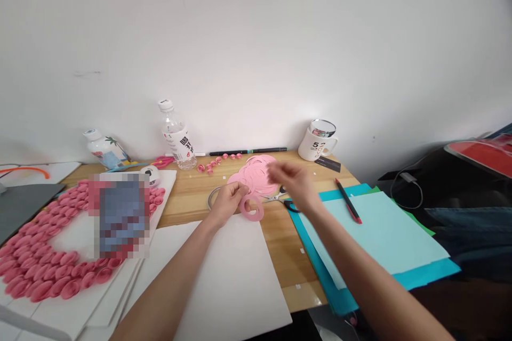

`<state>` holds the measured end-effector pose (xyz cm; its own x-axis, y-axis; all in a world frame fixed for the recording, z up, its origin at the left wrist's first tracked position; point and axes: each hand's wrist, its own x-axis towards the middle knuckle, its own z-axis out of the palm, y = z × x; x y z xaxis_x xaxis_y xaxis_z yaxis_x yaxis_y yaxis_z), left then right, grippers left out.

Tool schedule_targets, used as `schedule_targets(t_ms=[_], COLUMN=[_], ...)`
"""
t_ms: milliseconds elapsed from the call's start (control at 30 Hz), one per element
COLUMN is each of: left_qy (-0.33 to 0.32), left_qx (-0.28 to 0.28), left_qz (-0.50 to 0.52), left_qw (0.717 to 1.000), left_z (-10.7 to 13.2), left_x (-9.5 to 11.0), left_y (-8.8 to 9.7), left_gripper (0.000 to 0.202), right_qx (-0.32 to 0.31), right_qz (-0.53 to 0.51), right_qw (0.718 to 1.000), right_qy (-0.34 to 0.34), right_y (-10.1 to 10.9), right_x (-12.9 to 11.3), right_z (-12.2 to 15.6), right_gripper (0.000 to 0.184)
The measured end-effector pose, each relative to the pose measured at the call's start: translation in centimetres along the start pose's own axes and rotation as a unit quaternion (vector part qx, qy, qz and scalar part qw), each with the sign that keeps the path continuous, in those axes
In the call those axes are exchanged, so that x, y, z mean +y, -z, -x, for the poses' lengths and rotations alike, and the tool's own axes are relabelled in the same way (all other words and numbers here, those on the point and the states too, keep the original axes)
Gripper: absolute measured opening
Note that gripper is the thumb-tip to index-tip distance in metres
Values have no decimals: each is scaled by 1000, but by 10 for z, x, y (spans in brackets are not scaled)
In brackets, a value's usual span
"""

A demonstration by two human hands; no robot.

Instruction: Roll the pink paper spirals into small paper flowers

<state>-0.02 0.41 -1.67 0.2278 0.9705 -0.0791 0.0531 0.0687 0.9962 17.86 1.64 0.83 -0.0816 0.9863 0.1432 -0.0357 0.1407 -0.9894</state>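
My left hand [230, 203] pinches a curled pink paper strip [252, 209], which hangs as a ring over the table just past the white sheet. To its right, my right hand [294, 180] is raised and blurred, its fingers drawn together; what they hold, if anything, does not show. Behind both hands lies a pile of pink paper spirals [260, 168]. Scissors [294, 205] with black handles lie partly under my right hand. Several small rolled pink paper flowers [218, 161] sit behind the pile.
At left, rolled pink flowers [52, 240] form a curve on a white board. Along the wall stand a water bottle [178, 141], a smaller bottle [106, 150] and a white mug [314, 144]. A red-and-black pen [348, 201] lies on light blue paper [380, 240].
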Motion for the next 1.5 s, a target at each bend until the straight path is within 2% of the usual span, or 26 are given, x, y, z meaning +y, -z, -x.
schedule_targets(t_ms=[67, 133, 267, 400, 500, 700, 800, 967, 1167, 1300, 1500], left_qy=[3, -14, -6, 14, 22, -2, 15, 49, 45, 37, 49], left_qx=[-3, 23, 39, 58, 64, 48, 59, 98, 69, 72, 77], left_qz=[-13, -44, -67, -81, -89, -82, -67, -27, 5, 6, 18], left_qw=[1000, 999, 997, 995, 994, 995, 996, 994, 997, 997, 996], left_z=[-1, -1, 0, 0, 0, 2, 2, 0, 0, -1, -2], left_x=[1, 3, 10, 12, 13, 17, 15, 9, 9, 7, 4], left_y=[2, 3, 3, 1, 0, -3, -5, -4, -2, -1, -1], left_gripper=[32, 33, 35, 37, 37, 23, 21, 27, 28, 27, 26], right_qx=[-61, -118, -138, -128, -115, -11, 12, 21, 21, 11, 14], right_qz=[-7, -24, -59, -30, -37, 17, 21, -48, -103, -118, -116], right_qw=[998, 991, 988, 991, 993, 1000, 999, 998, 993, 991, 991], right_qy=[-32, -56, -43, -10, -12, -18, -21, -32, -46, -67, -57], right_y=[-11, -21, -25, -23, -25, -30, -31, -32, -30, -28, -27], right_x=[12, 24, 39, 40, 39, 41, 41, 42, 44, 48, 50], right_z=[-2, -2, 0, 2, 3, 7, 8, 9, 6, 5, 3], right_gripper=[25, 26, 26, 21, 18, 18, 20, 22, 22, 21, 19])
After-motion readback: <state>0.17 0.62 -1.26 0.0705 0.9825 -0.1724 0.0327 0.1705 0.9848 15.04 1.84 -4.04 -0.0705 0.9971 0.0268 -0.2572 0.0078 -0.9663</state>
